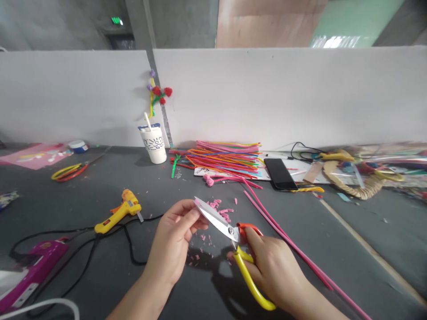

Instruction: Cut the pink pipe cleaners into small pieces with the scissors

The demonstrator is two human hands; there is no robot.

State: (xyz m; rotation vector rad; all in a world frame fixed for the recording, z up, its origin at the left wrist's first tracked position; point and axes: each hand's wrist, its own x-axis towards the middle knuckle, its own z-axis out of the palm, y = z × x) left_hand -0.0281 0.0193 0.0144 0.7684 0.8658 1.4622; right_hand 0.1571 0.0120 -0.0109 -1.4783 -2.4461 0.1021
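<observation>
My right hand [271,260] grips a pair of scissors [216,220] with one red and one yellow handle, the blades pointing up and left. Between the thumb and fingers of my left hand [178,235] is a small pink piece [196,202], mostly hidden by the fingertips and the blade tip. The blades touch or nearly touch those fingertips. Pink pipe cleaner clippings [223,214] lie on the dark table just beyond the scissors. Long pink pipe cleaners [287,240] stretch along the right of my right hand.
A yellow glue gun [118,213] and black cords lie left, near a purple tool [36,271]. Behind are a white cup [153,144], a pile of coloured pipe cleaners [227,158] and a phone [279,174]. A second pair of scissors [70,172] rests far left.
</observation>
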